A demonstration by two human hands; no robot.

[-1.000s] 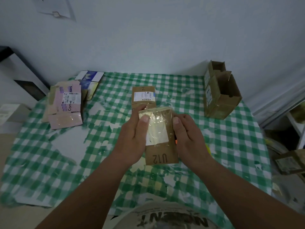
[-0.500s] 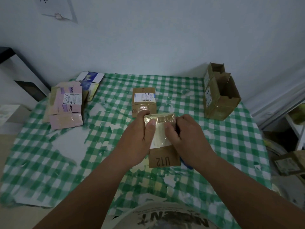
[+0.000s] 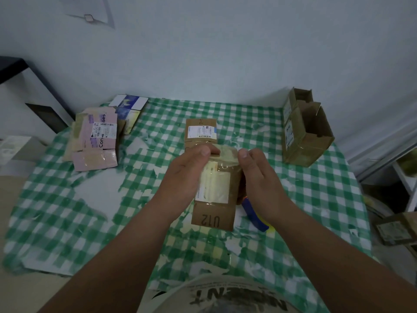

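Observation:
A small brown cardboard box marked "U12", with a pale label under clear tape, is held over the middle of the checked table. My left hand grips its left side, thumb up at the top flap. My right hand holds its right side, thumb at the top right corner. The box's far flap is bent up between the two thumbs. My fingers behind the box are hidden.
A flat brown box with a shipping label lies just beyond the hands. An open upright carton stands at the back right. Flattened pink and blue boxes lie at the back left. A blue and yellow object lies under my right wrist. The green checked cloth is torn in places.
My right hand has come off the front of the box and moved to its right side. The top flap now shows between the thumbs, and the box has been raised a little.

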